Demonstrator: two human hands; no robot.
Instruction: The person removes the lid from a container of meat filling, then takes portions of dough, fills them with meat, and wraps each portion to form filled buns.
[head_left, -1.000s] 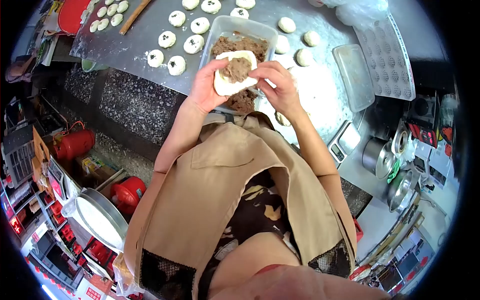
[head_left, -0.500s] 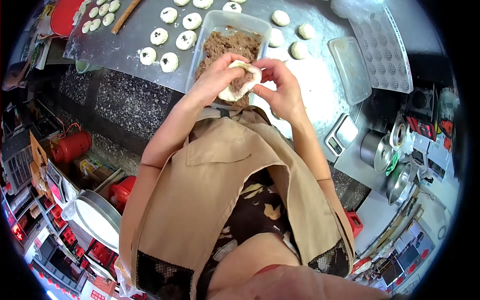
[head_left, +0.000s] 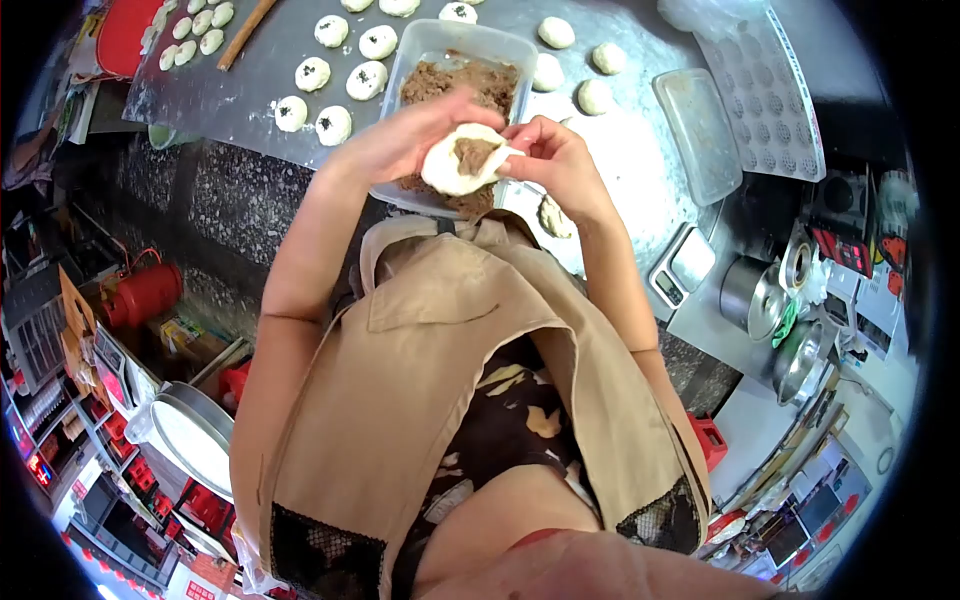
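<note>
A round, pale dough wrapper (head_left: 450, 176) is held up over a plastic tub, its rim gathered around brown filling (head_left: 474, 155). Cupped along the wrapper's left and far side, my left hand (head_left: 415, 135) supports it with fairly straight, slightly blurred fingers. My right hand (head_left: 562, 168) pinches the wrapper's right edge between thumb and fingers, pulling out a small point of dough. Beneath both hands stands the clear tub (head_left: 398, 75), holding crumbly brown filling (head_left: 430, 84). A small lump of dough (head_left: 555, 217) lies on the table beside my right wrist.
Dough balls with dark specks (head_left: 366, 80) sit left of the tub, plain ones (head_left: 594, 97) right. A rolling pin (head_left: 246, 35) lies at the far left. Rightward are a clear lid (head_left: 698, 135), a perforated tray (head_left: 765, 100), a scale (head_left: 684, 262) and a steel pot (head_left: 752, 298).
My left thumb has come out of the wrapper, and that hand's fingers have straightened. The wrapper has shifted slightly left, its opening now smaller. My right hand has moved to pinch its right edge.
</note>
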